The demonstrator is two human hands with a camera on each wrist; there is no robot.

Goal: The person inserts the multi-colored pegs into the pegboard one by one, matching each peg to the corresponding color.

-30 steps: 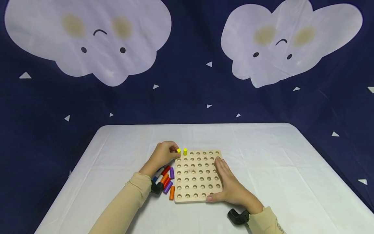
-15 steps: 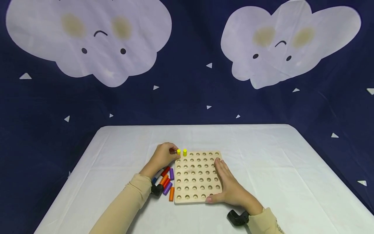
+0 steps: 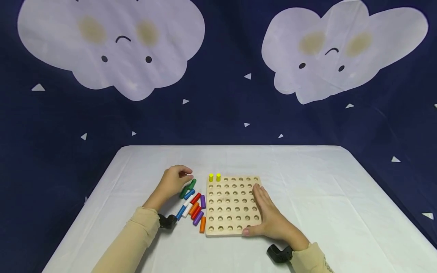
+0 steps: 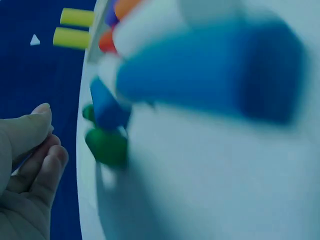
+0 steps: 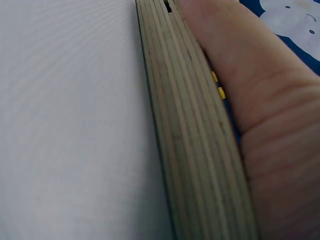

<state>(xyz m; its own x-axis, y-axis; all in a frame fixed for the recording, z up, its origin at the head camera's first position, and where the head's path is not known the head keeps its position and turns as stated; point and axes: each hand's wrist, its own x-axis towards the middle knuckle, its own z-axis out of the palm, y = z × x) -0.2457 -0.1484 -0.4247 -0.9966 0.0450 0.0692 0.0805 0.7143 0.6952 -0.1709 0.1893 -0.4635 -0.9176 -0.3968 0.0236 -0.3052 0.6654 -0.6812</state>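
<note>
A wooden pegboard (image 3: 235, 204) with rows of round holes lies on the white table. Two yellow pegs (image 3: 214, 177) stand upright side by side in its far left corner. My left hand (image 3: 172, 182) hovers just beyond the green pegs (image 3: 187, 189), left of the board; in the left wrist view thumb and fingers are bent loosely toward each other, with nothing seen between them. My right hand (image 3: 271, 218) rests along the board's right edge, fingers extended and thumb on the near edge. The right wrist view shows the board's layered side (image 5: 185, 120) beside that hand.
Loose pegs lie left of the board: blue (image 3: 180, 212), white (image 3: 187, 210), red (image 3: 196, 213), orange (image 3: 203, 224) and purple (image 3: 198, 218). A dark blue cloth (image 3: 218, 113) with clouds hangs behind the table (image 3: 307, 182). Each wrist wears a black device (image 3: 280, 253).
My left hand has let go of the corner yellow peg and moved left to the green pegs, which now show. The right hand stays on the board.
</note>
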